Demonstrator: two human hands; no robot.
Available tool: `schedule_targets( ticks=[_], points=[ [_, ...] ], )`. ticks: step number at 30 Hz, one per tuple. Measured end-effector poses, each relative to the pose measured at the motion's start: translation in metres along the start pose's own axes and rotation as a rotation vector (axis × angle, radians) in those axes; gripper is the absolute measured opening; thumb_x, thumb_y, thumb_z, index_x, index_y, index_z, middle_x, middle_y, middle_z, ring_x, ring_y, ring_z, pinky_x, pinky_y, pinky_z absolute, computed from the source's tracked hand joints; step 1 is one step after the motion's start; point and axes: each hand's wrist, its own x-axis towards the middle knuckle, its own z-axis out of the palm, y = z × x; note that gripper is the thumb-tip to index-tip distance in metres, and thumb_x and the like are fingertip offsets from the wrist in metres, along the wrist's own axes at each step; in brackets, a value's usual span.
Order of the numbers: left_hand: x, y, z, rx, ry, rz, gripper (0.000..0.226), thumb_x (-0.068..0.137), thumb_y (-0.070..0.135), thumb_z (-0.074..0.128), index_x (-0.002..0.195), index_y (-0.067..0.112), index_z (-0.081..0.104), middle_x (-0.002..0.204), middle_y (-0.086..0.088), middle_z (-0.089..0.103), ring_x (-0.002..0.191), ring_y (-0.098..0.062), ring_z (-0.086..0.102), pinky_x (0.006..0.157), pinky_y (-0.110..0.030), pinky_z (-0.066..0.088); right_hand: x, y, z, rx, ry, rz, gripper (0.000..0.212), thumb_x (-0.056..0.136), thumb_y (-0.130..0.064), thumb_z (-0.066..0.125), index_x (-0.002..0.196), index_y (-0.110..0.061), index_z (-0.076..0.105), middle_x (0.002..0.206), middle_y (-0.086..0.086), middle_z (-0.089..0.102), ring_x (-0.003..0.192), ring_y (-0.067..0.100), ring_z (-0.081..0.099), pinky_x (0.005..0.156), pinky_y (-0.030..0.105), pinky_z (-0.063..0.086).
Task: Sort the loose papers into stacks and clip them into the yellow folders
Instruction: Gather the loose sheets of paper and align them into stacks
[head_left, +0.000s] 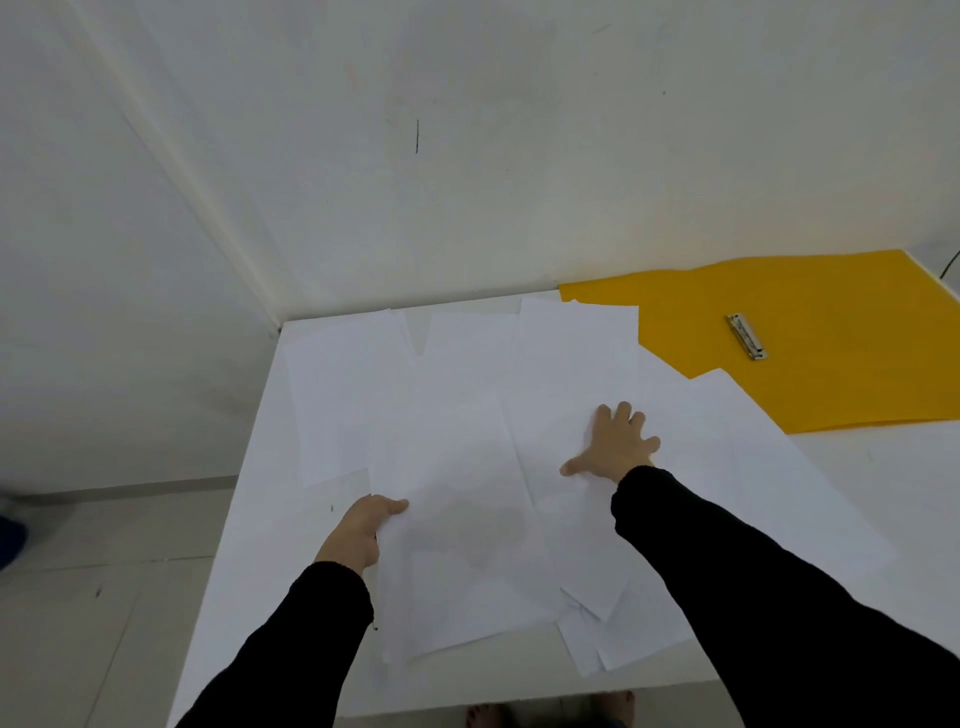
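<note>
A white bench (291, 519) stands pushed into the corner of two off-white walls (467, 156), the far one marked by a short dark vertical line (417, 136). Pale floor tiles (104, 597) lie to the left, where a blurred blue object (11, 540) shows at the edge

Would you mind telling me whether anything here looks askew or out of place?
Yes: the papers lie fanned at mixed angles, overlapping, and some cover a corner of the open yellow folder. Nothing looks torn or spilled.

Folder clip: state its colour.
Silvery metal, on the yellow folder; the clip shows best in the head view.
</note>
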Motion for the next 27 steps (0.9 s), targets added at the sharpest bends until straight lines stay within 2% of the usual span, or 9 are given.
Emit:
schedule_targets(
  ticks=[4,7,10,12,14,17,22,25,27],
  points=[
    [-0.002,0.0,0.009,0.025,0.069,0.034,0.033,0.088,0.001,0.062,0.12,-0.01,0.056,0.093,-0.018,0.064,0.084,-0.033,0.06,0.086,-0.043,0.049,0.005,0.003,0.001,0.108,0.027,-0.028,0.094,0.064,-0.05,0.082,0.133,-0.012,0.033,0.133,0.008,0.038,0.127,0.03,0.035,0.095,0.045,0.038],
    [-0.004,0.0,0.016,0.041,0.134,0.063,0.037,0.088,0.0,0.061,0.123,-0.009,0.055,0.116,-0.023,0.061,0.097,-0.034,0.057,0.087,-0.043,0.046,0.009,0.008,0.002,0.209,0.004,-0.022,0.08,0.07,-0.039,0.081,0.13,-0.011,0.036,0.127,0.009,0.044,0.122,0.031,0.043,0.095,0.044,0.039],
    [-0.003,0.0,0.017,0.037,0.151,0.055,0.042,0.087,0.001,0.064,0.127,-0.008,0.053,0.129,-0.023,0.056,0.111,-0.037,0.056,0.098,-0.046,0.044,0.015,0.015,0.002,0.383,-0.082,-0.064,0.048,0.075,-0.021,0.074,0.116,-0.01,0.052,0.12,0.01,0.054,0.109,0.029,0.053,0.092,0.039,0.044],
    [0.003,-0.001,0.017,0.031,0.146,0.055,0.049,0.084,0.003,0.067,0.13,-0.006,0.051,0.132,-0.022,0.055,0.119,-0.039,0.053,0.105,-0.05,0.041,0.017,0.018,-0.002,0.436,-0.15,-0.119,0.052,0.079,-0.015,0.07,0.128,-0.008,0.054,0.133,0.011,0.053,0.119,0.029,0.053,0.096,0.035,0.044],
    [0.004,-0.001,0.019,0.038,0.141,0.058,0.052,0.083,0.004,0.068,0.131,-0.006,0.05,0.133,-0.022,0.054,0.121,-0.04,0.052,0.106,-0.053,0.039,0.017,0.019,-0.012,0.47,-0.187,-0.151,0.064,0.085,-0.013,0.067,0.143,-0.006,0.041,0.148,0.012,0.041,0.135,0.029,0.041,0.106,0.032,0.036],
    [-0.003,0.003,0.026,0.024,0.151,0.055,0.042,0.086,0.002,0.065,0.125,-0.007,0.054,0.128,-0.022,0.057,0.115,-0.038,0.055,0.104,-0.05,0.042,0.021,0.025,-0.028,0.572,-0.151,-0.173,0.061,0.091,-0.007,0.059,0.147,-0.003,0.034,0.153,0.013,0.034,0.14,0.028,0.034,0.111,0.031,0.03],
    [-0.002,0.01,0.032,-0.007,0.164,0.045,0.04,0.086,0.002,0.065,0.123,-0.006,0.056,0.126,-0.023,0.058,0.109,-0.038,0.058,0.1,-0.051,0.044,0.034,0.039,-0.064,0.826,-0.067,-0.144,0.031,0.083,-0.001,0.058,0.113,-0.003,0.066,0.123,0.015,0.062,0.108,0.031,0.06,0.081,0.03,0.046],
    [-0.007,0.016,0.035,-0.005,0.173,0.053,0.038,0.087,0.001,0.062,0.124,-0.008,0.054,0.121,-0.023,0.059,0.102,-0.037,0.058,0.095,-0.049,0.046,0.043,0.051,-0.082,0.935,-0.041,-0.112,0.024,0.079,0.002,0.057,0.101,0.01,0.065,0.099,0.02,0.067,0.095,0.038,0.064,0.073,0.032,0.042],
    [-0.009,0.019,0.037,-0.004,0.182,0.055,0.037,0.089,0.0,0.061,0.124,-0.008,0.054,0.119,-0.022,0.059,0.099,-0.035,0.056,0.095,-0.047,0.045,0.048,0.062,-0.091,0.992,0.001,-0.076,0.027,0.078,0.002,0.059,0.101,0.014,0.063,0.099,0.023,0.067,0.092,0.041,0.064,0.072,0.033,0.041]
  ],
)
